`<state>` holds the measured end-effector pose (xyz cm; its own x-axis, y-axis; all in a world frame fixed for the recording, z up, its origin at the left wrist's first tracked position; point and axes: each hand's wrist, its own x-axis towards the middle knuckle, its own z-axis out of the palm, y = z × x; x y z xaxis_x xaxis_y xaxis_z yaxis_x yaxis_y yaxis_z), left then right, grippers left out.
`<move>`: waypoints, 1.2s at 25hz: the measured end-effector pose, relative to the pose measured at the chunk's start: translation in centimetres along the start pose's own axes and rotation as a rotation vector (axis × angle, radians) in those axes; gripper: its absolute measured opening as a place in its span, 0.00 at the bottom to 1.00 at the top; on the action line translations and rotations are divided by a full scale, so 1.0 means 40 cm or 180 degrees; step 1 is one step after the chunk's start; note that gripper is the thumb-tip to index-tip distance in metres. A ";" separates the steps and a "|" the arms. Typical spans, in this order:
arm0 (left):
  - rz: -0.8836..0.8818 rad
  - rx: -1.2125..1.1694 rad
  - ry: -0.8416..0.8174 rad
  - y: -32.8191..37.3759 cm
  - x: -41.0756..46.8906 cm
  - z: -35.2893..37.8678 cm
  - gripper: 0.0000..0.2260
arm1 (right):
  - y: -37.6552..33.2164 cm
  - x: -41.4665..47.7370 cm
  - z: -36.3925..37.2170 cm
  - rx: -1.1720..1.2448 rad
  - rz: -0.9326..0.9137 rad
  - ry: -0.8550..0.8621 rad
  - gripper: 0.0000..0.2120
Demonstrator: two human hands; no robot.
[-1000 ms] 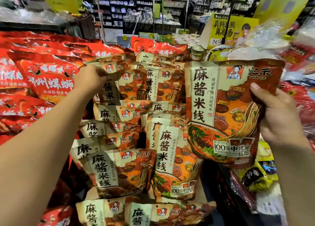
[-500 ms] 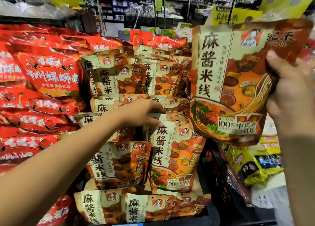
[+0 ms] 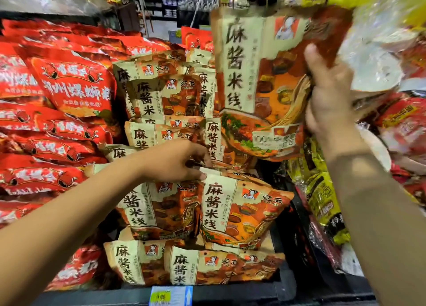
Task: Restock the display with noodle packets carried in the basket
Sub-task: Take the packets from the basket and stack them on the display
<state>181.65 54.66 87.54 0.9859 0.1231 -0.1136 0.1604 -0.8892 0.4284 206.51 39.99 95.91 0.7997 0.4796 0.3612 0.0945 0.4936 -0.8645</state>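
My right hand (image 3: pixel 327 98) grips a beige and orange noodle packet (image 3: pixel 258 79) by its right edge and holds it upright at the upper right, above the display. Several packets of the same kind (image 3: pixel 161 208) stand stacked in rows on the sloped display in the middle. My left hand (image 3: pixel 177 162) reaches into the middle of that stack, fingers pinching the top edge of a stacked packet (image 3: pixel 239 211) on the right side. The basket is not in view.
Red noodle packets (image 3: pixel 69 84) fill the display to the left. Yellow packets (image 3: pixel 322 197) and more red ones (image 3: pixel 403 125) hang at the right. A dark shelf rail (image 3: pixel 92 296) with a price tag (image 3: pixel 170 296) runs along the front. Store aisles lie behind.
My right hand has lifted its packet higher and a little left. My left hand came down from the upper rows to the middle of the stack.
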 end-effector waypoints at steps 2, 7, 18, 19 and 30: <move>-0.0020 -0.0041 0.0005 0.000 -0.005 0.001 0.12 | 0.097 -0.122 0.006 -0.0083 0.0402 -0.0343 0.08; -0.0095 -0.0083 -0.0007 0.001 -0.005 0.001 0.13 | 0.297 -0.214 -0.101 -0.1391 0.1592 -0.0650 0.10; -0.0190 -0.0117 0.0350 0.016 0.037 -0.003 0.17 | 0.204 -0.180 -0.133 -0.2466 0.1402 -0.0299 0.17; -0.0206 -0.0161 0.0352 0.019 0.038 -0.006 0.19 | 0.184 -0.181 -0.130 -0.2634 0.1292 -0.0282 0.20; -0.0009 0.0912 0.0653 0.180 0.059 0.028 0.34 | 0.001 -0.456 -0.126 -0.5050 0.1249 -0.0310 0.35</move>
<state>185.08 48.06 89.35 0.9793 0.1859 0.0804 0.1718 -0.9727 0.1561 194.91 27.60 87.52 0.8878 0.4601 0.0121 0.4342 -0.8286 -0.3534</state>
